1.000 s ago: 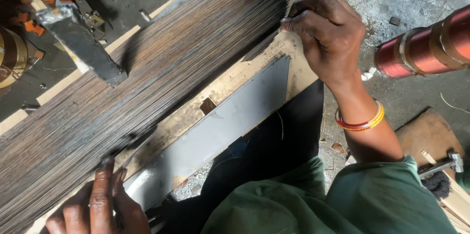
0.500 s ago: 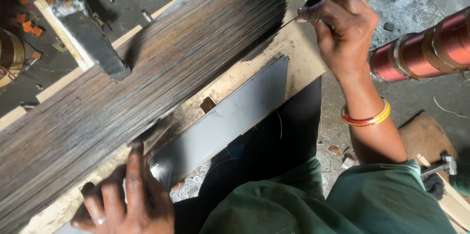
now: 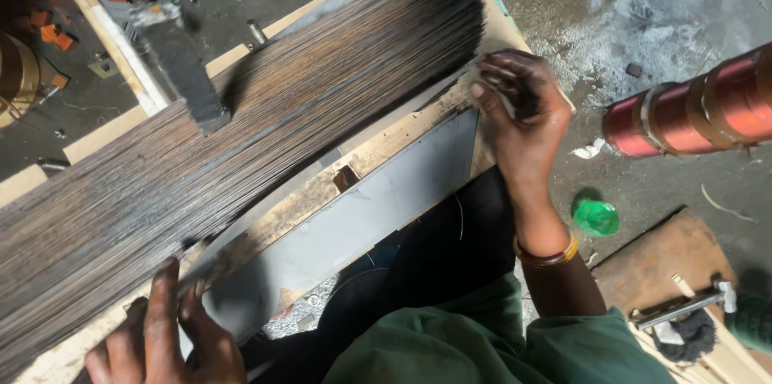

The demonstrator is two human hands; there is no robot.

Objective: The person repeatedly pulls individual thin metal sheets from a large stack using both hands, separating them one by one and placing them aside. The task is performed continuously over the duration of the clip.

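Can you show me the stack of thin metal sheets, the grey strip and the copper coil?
stack of thin metal sheets (image 3: pixel 265 119), head view, sheet edges mid-stack.
grey strip (image 3: pixel 362 215), head view, flat face.
copper coil (image 3: pixel 691 110), head view, winding.

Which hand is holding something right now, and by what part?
Both grip one thin grey metal strip: the left hand at its near end, the right hand at its far end beside the stack of strips.

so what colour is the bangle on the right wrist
Orange and yellow bangle, clearest in the head view.
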